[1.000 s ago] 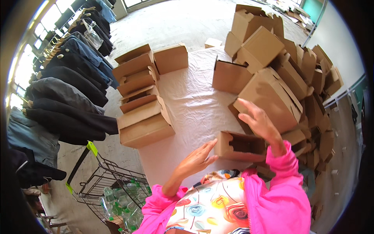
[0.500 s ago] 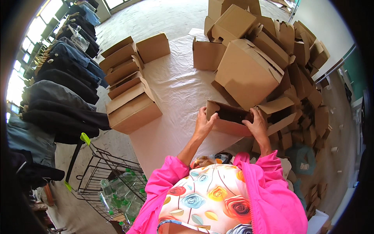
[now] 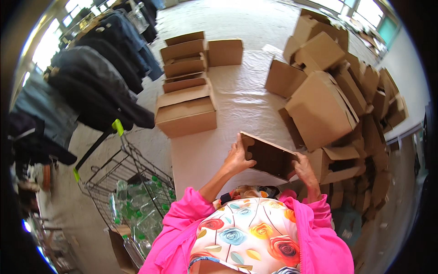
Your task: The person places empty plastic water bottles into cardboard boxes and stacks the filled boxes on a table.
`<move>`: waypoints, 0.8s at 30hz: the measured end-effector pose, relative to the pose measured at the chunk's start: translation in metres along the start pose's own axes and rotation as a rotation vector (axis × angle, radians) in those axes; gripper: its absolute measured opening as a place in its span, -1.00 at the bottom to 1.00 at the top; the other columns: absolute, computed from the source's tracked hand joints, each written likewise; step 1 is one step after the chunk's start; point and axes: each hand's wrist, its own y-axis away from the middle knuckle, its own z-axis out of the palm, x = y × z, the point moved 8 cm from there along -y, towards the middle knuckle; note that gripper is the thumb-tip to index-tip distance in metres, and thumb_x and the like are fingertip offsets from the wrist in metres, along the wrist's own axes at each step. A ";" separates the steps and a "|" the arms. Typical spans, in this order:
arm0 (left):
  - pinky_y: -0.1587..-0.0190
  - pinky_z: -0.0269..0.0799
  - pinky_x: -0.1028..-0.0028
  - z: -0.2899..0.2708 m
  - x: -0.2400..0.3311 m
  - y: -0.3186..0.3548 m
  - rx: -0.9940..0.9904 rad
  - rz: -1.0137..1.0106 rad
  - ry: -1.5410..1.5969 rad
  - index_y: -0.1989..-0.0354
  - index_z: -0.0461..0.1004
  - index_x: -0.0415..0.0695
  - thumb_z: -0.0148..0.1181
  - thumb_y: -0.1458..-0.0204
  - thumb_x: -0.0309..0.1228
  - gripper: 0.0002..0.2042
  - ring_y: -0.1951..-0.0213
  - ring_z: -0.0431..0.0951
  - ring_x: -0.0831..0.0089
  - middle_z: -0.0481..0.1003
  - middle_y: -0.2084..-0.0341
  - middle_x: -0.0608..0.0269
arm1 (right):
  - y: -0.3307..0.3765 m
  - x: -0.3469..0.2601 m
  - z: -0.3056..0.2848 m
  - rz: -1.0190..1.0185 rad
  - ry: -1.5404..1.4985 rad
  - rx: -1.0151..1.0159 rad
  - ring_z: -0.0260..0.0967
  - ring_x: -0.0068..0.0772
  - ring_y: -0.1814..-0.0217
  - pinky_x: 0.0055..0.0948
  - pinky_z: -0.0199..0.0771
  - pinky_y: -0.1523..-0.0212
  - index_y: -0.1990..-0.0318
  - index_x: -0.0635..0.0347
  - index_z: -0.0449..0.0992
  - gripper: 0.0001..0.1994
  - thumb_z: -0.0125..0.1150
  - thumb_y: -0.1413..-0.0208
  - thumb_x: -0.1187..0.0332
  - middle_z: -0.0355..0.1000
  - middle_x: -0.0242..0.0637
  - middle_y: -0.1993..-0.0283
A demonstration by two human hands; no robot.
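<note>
Between my hands is a brown cardboard box (image 3: 268,160), tilted so that its dark open inside faces me. My left hand (image 3: 237,160) grips the box's left end, thumb at the inner edge and fingers on the outside. At the other end my right hand (image 3: 305,170) holds the box's right edge, its fingers partly hidden by the cardboard. The box is over the near edge of a table with a white cover (image 3: 237,100). Close by my right hand lies another open cardboard box (image 3: 336,163) with its flaps up.
A row of cardboard boxes (image 3: 187,107) stands on the table's left side. Many more boxes (image 3: 319,107) are heaped at the right. A wire cart (image 3: 127,169) holding green-capped plastic bottles (image 3: 141,201) is at my left, below hanging dark clothes (image 3: 100,86).
My view has turned left, so the table and boxes appear further right. The held box has tipped, and more of its inside shows. Both hands keep their grip.
</note>
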 end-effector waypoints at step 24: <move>0.38 0.46 0.40 -0.106 -0.109 0.166 0.519 -0.392 0.733 -0.19 0.02 -0.23 -0.03 0.05 -0.49 -0.45 0.40 0.54 0.21 0.41 0.22 -0.13 | -0.090 -0.127 0.137 0.017 -0.074 -0.442 0.32 -0.62 0.43 -0.50 0.33 0.59 0.23 0.27 0.50 -0.79 0.03 -0.01 0.39 0.43 -0.46 0.41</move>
